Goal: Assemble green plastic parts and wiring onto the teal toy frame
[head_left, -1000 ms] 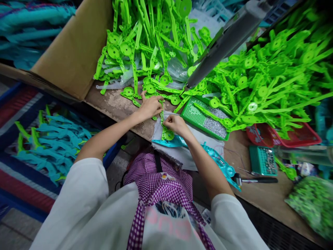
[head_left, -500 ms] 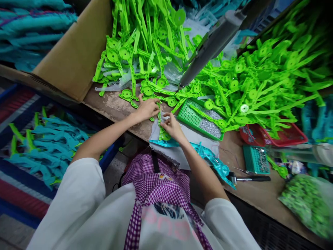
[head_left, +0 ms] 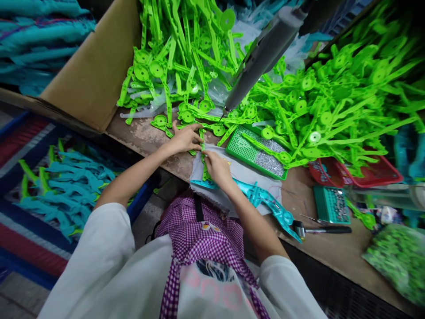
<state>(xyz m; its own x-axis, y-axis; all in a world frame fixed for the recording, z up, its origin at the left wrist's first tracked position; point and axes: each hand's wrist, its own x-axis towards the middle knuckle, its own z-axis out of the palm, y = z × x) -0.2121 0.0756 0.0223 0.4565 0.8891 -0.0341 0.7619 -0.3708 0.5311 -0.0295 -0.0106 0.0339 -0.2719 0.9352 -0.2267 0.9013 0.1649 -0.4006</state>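
"Two bare hands in our view, both at the slim green part (head_left: 202, 144)! We have it on the near edge of the bench, over the pale cloth (head_left: 244, 163)."

"How are they gripping it?"

"We see the left hand (head_left: 186, 138) grasping its far end with the fingertips, forefinger stretched away. We find the right hand (head_left: 216, 168) further down, fingers bunched, tips touching the part; we can't tell whether they pinch anything, with the hand covering some of it."

"And under the right forearm?"

"We've got a turquoise part (head_left: 278, 208) lying lengthwise, one end beside the green part's near end, the other pointing at the hammer (head_left: 327, 230)."

"What's beyond the cloth?"

"A green basket (head_left: 238, 145), touching it, with small metal pieces (head_left: 270, 162) heaped at one side! Above us a grey tool (head_left: 260, 60) slants down, tip over the bench, near the left hand."

"And behind that?"

"We're looking at a great heap of green parts (head_left: 199, 53), sprawling against the cardboard (head_left: 91, 66)!"
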